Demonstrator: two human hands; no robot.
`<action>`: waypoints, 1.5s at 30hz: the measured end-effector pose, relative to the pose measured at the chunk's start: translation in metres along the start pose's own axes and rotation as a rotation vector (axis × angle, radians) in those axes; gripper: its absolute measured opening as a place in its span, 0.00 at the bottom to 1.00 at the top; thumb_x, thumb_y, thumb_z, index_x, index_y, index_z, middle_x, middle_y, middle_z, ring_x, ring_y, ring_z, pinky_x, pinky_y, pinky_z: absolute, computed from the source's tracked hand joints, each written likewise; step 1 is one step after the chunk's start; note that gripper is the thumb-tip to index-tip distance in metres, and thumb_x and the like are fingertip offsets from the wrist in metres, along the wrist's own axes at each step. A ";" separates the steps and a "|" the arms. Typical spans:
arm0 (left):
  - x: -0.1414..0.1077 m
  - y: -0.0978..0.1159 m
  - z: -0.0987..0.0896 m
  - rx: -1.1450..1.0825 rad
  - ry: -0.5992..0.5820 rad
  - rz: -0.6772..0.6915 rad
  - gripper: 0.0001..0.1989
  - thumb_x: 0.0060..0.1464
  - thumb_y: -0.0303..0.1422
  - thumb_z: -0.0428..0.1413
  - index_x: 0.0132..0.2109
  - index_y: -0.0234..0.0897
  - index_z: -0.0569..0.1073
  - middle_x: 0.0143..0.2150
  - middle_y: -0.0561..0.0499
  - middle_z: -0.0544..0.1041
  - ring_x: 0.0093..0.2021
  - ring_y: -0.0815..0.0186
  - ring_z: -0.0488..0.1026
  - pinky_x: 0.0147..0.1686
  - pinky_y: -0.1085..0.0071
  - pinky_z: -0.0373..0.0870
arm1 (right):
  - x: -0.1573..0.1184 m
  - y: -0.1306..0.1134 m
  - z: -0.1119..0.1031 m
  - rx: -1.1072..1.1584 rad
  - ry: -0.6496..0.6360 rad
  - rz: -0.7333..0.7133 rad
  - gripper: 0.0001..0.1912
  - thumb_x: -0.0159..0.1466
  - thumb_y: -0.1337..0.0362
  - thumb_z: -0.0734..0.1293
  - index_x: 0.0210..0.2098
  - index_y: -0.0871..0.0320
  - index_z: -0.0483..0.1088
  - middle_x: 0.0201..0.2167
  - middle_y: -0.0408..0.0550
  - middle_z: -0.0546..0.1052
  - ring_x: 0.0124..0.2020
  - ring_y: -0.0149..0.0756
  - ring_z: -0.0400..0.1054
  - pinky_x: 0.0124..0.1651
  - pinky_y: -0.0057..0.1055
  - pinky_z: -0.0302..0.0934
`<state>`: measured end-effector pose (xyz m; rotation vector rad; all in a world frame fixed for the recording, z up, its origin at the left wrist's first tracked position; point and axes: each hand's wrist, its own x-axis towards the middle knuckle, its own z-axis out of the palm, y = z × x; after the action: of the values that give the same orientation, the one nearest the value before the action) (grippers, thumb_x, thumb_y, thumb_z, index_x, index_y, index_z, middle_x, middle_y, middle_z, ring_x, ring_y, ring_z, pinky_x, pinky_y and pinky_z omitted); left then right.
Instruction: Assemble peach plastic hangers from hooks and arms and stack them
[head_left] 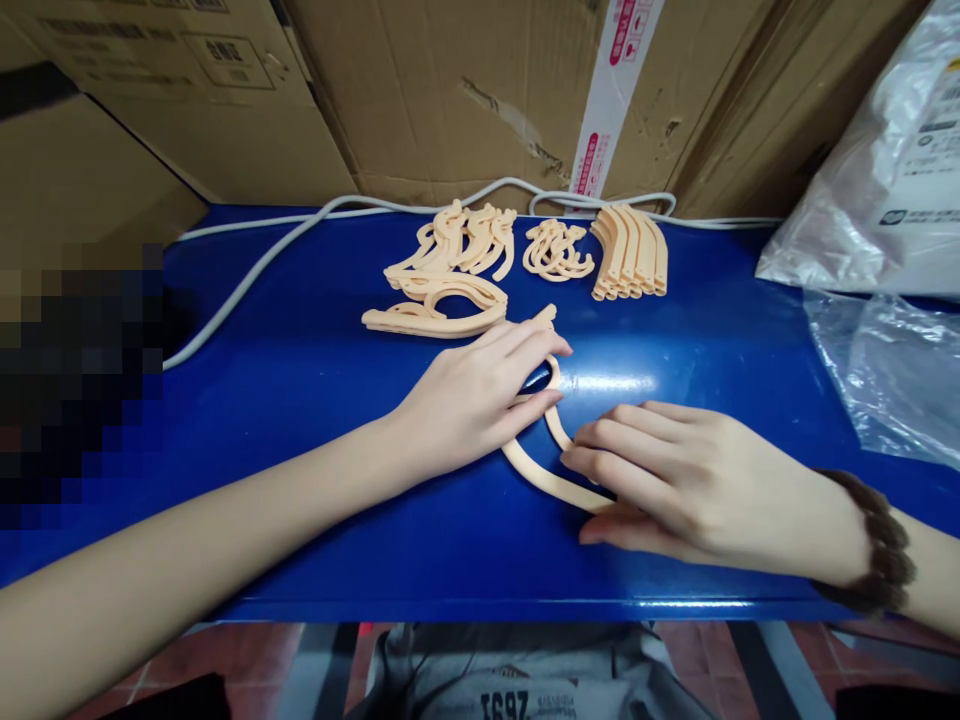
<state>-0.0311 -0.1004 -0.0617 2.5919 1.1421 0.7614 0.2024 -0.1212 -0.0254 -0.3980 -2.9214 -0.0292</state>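
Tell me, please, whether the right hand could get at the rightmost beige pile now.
Probably yes: bare blue table lies between the right hand and that pile, though the hand would likely need to release its beige piece first.

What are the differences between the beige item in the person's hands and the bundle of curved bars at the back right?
Contact: the left hand and right hand hold the beige item; neither touches the curved bars.
Arrangement: the beige item bends into a loop, while the curved bars lie side by side.
Visibility: hands partly cover the beige item, but not the curved bars.
Shared: similar colour and curved shapes.
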 end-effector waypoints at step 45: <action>-0.001 -0.003 0.000 -0.044 0.019 0.018 0.17 0.65 0.20 0.45 0.53 0.39 0.71 0.60 0.48 0.70 0.60 0.64 0.68 0.55 0.65 0.71 | -0.003 0.045 0.001 0.058 0.056 0.098 0.06 0.68 0.70 0.61 0.41 0.61 0.70 0.39 0.53 0.75 0.42 0.41 0.66 0.44 0.37 0.61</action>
<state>-0.0334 -0.0993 -0.0630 2.5676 1.0958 0.8069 0.2175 -0.0791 -0.0270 -0.5213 -2.8362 0.0574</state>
